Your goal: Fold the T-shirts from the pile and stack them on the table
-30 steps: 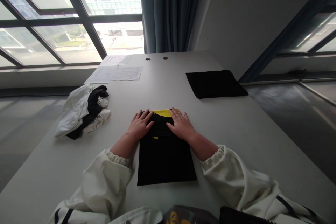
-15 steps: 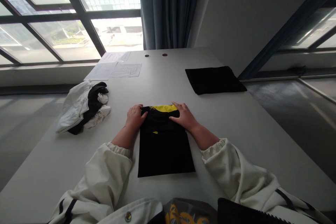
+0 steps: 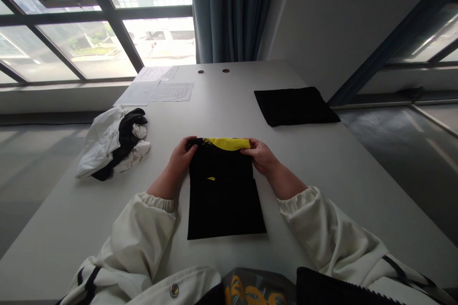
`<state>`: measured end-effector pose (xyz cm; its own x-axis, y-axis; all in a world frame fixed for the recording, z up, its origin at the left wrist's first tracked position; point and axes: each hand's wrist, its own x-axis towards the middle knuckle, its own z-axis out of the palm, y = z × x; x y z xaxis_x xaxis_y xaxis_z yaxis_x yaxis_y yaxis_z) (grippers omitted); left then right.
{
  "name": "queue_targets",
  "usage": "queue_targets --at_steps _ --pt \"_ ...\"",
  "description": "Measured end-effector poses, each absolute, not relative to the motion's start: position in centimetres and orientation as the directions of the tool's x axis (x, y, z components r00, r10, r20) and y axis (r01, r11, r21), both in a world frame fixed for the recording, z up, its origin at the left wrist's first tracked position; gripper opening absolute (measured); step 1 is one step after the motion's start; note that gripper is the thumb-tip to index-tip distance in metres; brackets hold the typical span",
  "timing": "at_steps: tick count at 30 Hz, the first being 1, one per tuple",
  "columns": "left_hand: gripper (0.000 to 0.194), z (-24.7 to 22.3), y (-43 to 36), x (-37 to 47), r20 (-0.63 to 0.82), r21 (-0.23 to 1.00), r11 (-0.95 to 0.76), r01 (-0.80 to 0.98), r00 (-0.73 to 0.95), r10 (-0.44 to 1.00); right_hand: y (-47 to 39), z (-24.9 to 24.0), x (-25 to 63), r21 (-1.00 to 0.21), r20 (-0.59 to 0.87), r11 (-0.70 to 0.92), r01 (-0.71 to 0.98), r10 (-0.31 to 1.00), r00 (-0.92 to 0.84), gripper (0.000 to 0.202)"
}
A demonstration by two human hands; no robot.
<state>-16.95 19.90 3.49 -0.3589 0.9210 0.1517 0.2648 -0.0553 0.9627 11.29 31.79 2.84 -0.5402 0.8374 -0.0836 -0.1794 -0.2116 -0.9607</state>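
Observation:
A black garment with a yellow patch (image 3: 225, 205) lies folded on the table in front of me. Its far edge, where the yellow shows, is pinched at both corners. My left hand (image 3: 183, 153) grips the far left corner between thumb and fingers. At the far right corner my right hand (image 3: 262, 154) has its thumb on top and its fingers behind the cloth. A fold line crosses the garment about halfway down, with a small yellow spot near it. What kind of garment it is, I cannot tell.
On the left of the white table (image 3: 222, 114) lies a crumpled white and black garment (image 3: 110, 140). Paper sheets (image 3: 171, 91) rest at the far left. A folded black cloth (image 3: 295, 106) lies at the far right. Windows and a blue curtain (image 3: 231, 14) stand behind.
My hands have gone from resting spread on the garment's far corners to pinching them. The right hand has shifted slightly right, and the upper section looks flatter and straighter.

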Motion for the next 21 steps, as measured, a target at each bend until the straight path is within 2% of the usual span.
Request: queue_targets --at_steps 3,8,13,18,21 --pt "0.041 4.2 19.5 -17.1 0.203 0.927 -0.057 0.371 -0.366 0.908 31.8 3.2 11.5 -0.98 0.017 -0.083 -0.181 0.873 -0.488 0.044" --pt "0.036 5.5 18.6 -17.3 0.29 0.885 -0.115 0.45 -0.342 0.894 30.8 5.0 12.2 -0.991 0.087 0.016 -0.134 0.837 -0.54 0.035" --pt "0.032 7.7 16.7 -16.8 0.343 0.816 -0.139 0.562 -0.276 0.898 28.7 7.2 13.5 -0.983 0.183 0.144 -0.116 0.861 -0.475 0.035" --pt "0.024 10.2 12.4 -16.0 0.405 0.687 -0.266 0.676 -0.051 0.913 24.9 7.6 16.1 -0.959 0.268 0.277 -0.049 0.846 -0.461 0.019" --pt "0.014 10.4 9.3 -15.6 0.382 0.633 -0.343 0.694 0.106 0.918 22.0 7.0 17.9 -0.913 0.359 0.408 -0.024 0.771 -0.526 0.01"
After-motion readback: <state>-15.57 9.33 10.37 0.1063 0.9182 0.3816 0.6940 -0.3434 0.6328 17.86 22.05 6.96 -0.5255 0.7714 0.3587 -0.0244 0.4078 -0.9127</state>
